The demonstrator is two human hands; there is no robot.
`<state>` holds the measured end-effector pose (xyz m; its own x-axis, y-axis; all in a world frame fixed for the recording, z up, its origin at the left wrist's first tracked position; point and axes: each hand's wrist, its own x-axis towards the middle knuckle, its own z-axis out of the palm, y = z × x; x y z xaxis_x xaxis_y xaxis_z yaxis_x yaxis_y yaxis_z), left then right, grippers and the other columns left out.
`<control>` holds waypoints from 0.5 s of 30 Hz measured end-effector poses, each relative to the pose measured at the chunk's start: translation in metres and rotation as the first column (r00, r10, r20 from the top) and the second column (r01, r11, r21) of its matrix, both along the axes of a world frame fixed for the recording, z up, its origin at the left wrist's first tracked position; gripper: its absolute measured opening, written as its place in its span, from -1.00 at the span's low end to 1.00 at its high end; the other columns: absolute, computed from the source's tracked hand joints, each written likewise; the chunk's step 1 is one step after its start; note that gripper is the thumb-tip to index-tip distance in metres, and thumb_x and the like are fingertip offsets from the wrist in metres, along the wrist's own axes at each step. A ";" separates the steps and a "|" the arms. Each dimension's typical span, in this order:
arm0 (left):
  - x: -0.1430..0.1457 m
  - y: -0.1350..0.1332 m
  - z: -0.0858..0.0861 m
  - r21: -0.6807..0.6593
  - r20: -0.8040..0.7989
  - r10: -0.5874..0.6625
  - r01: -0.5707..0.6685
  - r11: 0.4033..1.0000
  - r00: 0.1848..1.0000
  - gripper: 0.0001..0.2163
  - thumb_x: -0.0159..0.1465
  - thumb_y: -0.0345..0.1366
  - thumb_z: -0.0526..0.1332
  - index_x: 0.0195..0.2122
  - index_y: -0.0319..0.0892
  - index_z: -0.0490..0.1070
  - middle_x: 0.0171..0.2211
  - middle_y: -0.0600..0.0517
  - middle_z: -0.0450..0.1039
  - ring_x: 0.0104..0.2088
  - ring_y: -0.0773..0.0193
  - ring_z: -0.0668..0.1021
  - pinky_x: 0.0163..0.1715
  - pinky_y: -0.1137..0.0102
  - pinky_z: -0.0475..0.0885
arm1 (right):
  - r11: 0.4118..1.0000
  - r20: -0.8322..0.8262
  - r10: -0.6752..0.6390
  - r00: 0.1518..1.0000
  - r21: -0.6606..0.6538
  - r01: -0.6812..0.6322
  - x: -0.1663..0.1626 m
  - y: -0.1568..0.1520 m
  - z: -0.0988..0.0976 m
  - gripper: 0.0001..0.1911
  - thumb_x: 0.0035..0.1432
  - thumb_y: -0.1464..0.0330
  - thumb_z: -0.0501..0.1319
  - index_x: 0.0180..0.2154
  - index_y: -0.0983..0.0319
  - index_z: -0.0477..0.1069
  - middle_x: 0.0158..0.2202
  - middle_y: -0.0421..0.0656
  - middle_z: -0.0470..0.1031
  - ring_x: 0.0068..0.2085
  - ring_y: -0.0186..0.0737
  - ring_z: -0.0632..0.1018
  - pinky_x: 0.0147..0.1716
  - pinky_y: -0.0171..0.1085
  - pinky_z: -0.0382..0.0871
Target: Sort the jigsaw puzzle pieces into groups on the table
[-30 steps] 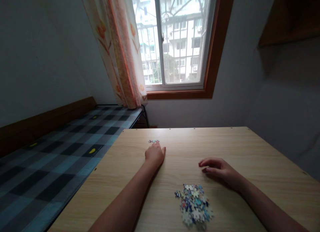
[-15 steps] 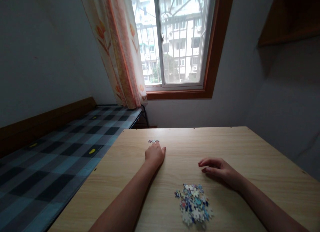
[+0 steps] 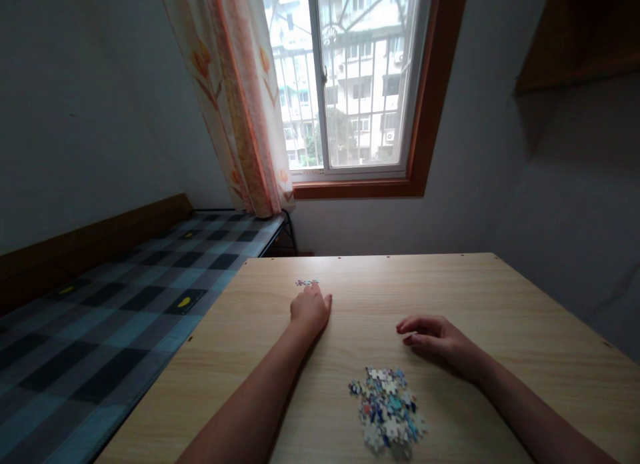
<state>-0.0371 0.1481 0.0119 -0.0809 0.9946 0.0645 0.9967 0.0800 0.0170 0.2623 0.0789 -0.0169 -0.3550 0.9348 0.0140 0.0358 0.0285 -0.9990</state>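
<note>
My left hand point(image 3: 309, 308) reaches toward the far left of the table, palm down, its thumb held out to the side. Its index fingertip meets the near edge of a short row of joined jigsaw puzzle pieces point(image 3: 307, 283); the other fingers are partly hidden under the hand. Loosely curved, my right hand point(image 3: 437, 341) rests at the right, with a gap between thumb and fingers and nothing in it. Below and left of it lies a pile of loose jigsaw puzzle pieces point(image 3: 389, 411), blue, white and multicoloured, some face down.
The pale wooden table point(image 3: 500, 304) fills the foreground. Along its left side stands a bed point(image 3: 115, 317) with a checked cover. Beyond are a curtain point(image 3: 245, 117) and a barred window point(image 3: 360, 84). A wooden shelf point(image 3: 585, 44) hangs at upper right.
</note>
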 end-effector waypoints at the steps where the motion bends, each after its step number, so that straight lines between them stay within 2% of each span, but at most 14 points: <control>1: 0.000 -0.001 0.000 -0.003 0.000 0.000 0.000 1.000 1.000 -0.55 0.41 -0.08 0.03 0.19 -0.28 0.30 0.08 -0.28 0.48 0.01 0.03 0.57 -0.07 0.28 0.45 | 1.000 0.002 -0.001 1.000 -0.002 0.001 0.000 0.000 0.000 -0.53 -0.07 -0.02 0.48 -0.28 0.22 0.62 -0.07 0.03 0.57 -0.02 0.07 0.54 0.02 0.01 0.44; 6: -0.009 0.001 0.004 0.034 0.013 0.031 -0.032 0.999 0.999 -0.58 0.39 -0.06 0.05 0.13 -0.22 0.33 0.03 -0.23 0.49 -0.04 0.04 0.58 -0.11 0.29 0.46 | 1.000 0.005 -0.002 1.000 0.009 0.002 0.002 0.001 -0.003 -0.54 -0.05 0.00 0.47 -0.26 0.22 0.63 -0.07 0.03 0.58 -0.01 0.08 0.54 0.03 -0.01 0.44; 11: -0.039 0.011 0.008 0.103 0.045 0.112 -0.117 0.988 0.993 -0.68 0.38 -0.26 0.01 0.06 -0.14 0.42 -0.01 -0.14 0.50 -0.11 0.10 0.60 -0.17 0.31 0.46 | 1.000 0.006 0.003 1.000 0.006 -0.003 0.003 0.002 -0.007 -0.57 -0.03 0.02 0.47 -0.25 0.21 0.62 -0.05 0.02 0.57 0.00 0.08 0.54 0.03 -0.01 0.44; 15: -0.059 0.017 0.008 0.167 0.078 0.104 -0.115 0.979 0.992 -0.65 0.36 -0.29 0.05 0.10 -0.02 0.49 0.00 -0.07 0.48 -0.12 0.14 0.60 -0.20 0.35 0.46 | 1.000 0.013 0.003 1.000 0.013 -0.003 0.002 0.002 -0.006 -0.54 -0.04 -0.01 0.47 -0.26 0.22 0.62 -0.06 0.03 0.58 0.00 0.09 0.53 0.03 0.00 0.43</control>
